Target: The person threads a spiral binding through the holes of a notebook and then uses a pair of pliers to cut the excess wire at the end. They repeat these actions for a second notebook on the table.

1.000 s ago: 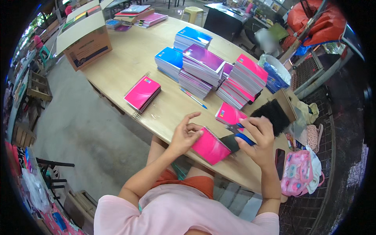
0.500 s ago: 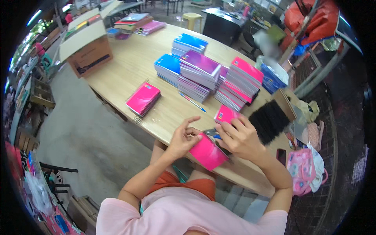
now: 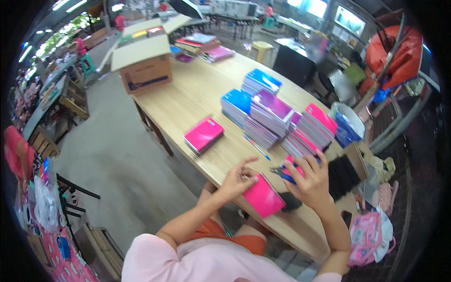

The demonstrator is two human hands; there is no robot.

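Note:
My left hand [image 3: 238, 182] pinches the upper corner of a pink-covered notebook [image 3: 264, 197] at the table's near edge, its index finger stretched out. In my right hand [image 3: 311, 182] is a pair of pliers [image 3: 283, 175] with blue handles, its dark jaws pointing left and apart from the notebook. Another pink notebook [image 3: 293, 164] lies on the table, partly hidden behind the right hand. To the left rests a short pile of pink notebooks [image 3: 204, 134] with wire coils sticking out. A blue pen [image 3: 257, 148] lies between that pile and the taller stacks.
Stacks of blue notebooks [image 3: 236, 104], purple notebooks [image 3: 272, 110] and pink notebooks [image 3: 315, 126] stand mid-table. A bundle of black coils [image 3: 345, 175] lies right of my right hand. An open cardboard box [image 3: 146, 75] sits at the far left corner. A pink bag [image 3: 371, 237] is at the right.
My right hand has moved away from the notebook with the pliers, up and to the right. The left hand still holds the notebook. The whole view has shifted, showing more of the room.

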